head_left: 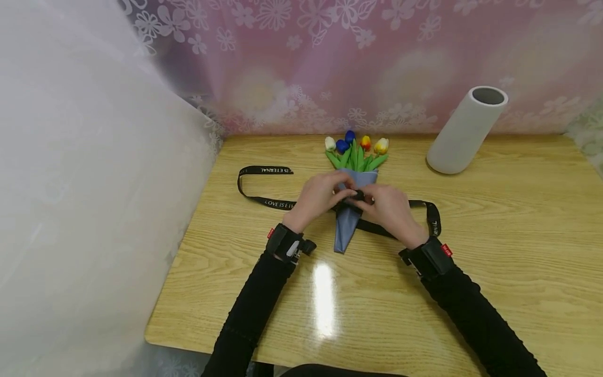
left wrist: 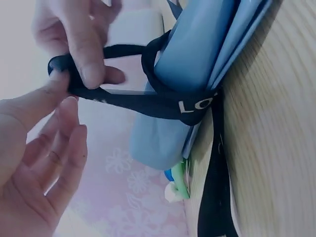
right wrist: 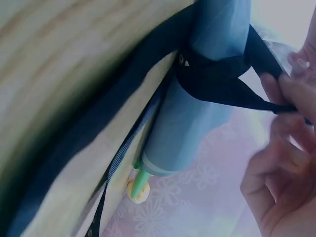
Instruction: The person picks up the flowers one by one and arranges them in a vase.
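Observation:
A small bouquet of tulips (head_left: pixel 355 152), white, blue and orange-yellow with green leaves, lies on the table in blue wrapping (head_left: pixel 347 233). A black ribbon (head_left: pixel 270 201) printed with pale letters passes round the wrapping, its two tails lying out to left and right. Above the wrapping, my left hand (head_left: pixel 317 195) pinches a raised loop of ribbon (left wrist: pixel 143 103) between thumb and finger. My right hand (head_left: pixel 390 209) pinches the ribbon right beside it, the fingertips of both hands close together. In the right wrist view the ribbon band (right wrist: pixel 212 79) circles the wrapping.
A tall white vase (head_left: pixel 466 133) stands tilted-looking at the back right of the wooden table (head_left: pixel 509 251). Behind the table hangs a pink floral curtain (head_left: pixel 301 63); a white sheet (head_left: pixel 94 183) hangs at the left. Black straps with devices circle both wrists.

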The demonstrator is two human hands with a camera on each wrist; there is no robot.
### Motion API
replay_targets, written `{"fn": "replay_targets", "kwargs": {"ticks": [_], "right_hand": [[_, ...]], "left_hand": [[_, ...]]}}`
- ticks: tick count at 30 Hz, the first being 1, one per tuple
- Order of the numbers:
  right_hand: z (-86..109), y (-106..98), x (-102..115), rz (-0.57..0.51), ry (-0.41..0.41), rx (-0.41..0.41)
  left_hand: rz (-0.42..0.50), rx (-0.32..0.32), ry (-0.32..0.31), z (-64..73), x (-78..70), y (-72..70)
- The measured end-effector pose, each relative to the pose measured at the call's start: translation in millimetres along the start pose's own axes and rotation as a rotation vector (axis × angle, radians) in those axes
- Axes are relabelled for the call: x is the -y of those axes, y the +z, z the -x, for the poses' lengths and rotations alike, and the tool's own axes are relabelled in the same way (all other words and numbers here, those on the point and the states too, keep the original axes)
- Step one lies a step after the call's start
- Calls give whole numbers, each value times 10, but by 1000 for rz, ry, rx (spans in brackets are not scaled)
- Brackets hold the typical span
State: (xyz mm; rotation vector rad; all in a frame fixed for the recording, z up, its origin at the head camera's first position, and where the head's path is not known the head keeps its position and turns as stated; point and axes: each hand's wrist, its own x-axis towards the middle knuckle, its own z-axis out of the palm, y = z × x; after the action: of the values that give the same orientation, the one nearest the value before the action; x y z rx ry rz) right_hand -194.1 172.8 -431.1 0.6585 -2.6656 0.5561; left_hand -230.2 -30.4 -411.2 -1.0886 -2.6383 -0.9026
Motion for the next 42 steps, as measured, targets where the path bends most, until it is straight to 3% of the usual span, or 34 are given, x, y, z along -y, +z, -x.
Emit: {"fn": "replay_targets", "kwargs": {"ticks": [3,9,11,14,18,21,24,26,32,34,36,39,42], "right_hand": [[-13,-49,4,-14,32,-52],[-35,-132,-15,-30,123,-92],[-42,-141,-23,-32,133,-95],[-45,-130,-29,-16,96,-50],[-32,-52,-7,7,45,2],[-18,-24,26,-11,59,-6],[-16,-53,35,-13,92,-45],[-19,-81,24,0,111,-98],[-37,-151,-32,-23,158,-253],[-39,-167,-46,-47,162,-276],[-46,-183,-48,-58,142,-263],[-51,-180,-46,-56,85,-173],[-58,-147,-34,-38,33,-66]], "left_hand": [[-4,33,-49,7,21,-14],[-128,234,-183,53,88,-20],[-160,262,-201,54,97,-11],[-156,187,-190,41,82,-6],[-82,29,-85,1,25,-17],[-15,-23,-4,-25,-14,-28],[27,-30,2,-26,-28,-42],[21,0,-34,-13,-19,-44],[-108,244,-167,41,34,-10],[-133,278,-186,46,46,7],[-122,249,-188,41,45,14],[-68,140,-161,20,21,2],[-13,24,-86,-8,-20,-19]]}}
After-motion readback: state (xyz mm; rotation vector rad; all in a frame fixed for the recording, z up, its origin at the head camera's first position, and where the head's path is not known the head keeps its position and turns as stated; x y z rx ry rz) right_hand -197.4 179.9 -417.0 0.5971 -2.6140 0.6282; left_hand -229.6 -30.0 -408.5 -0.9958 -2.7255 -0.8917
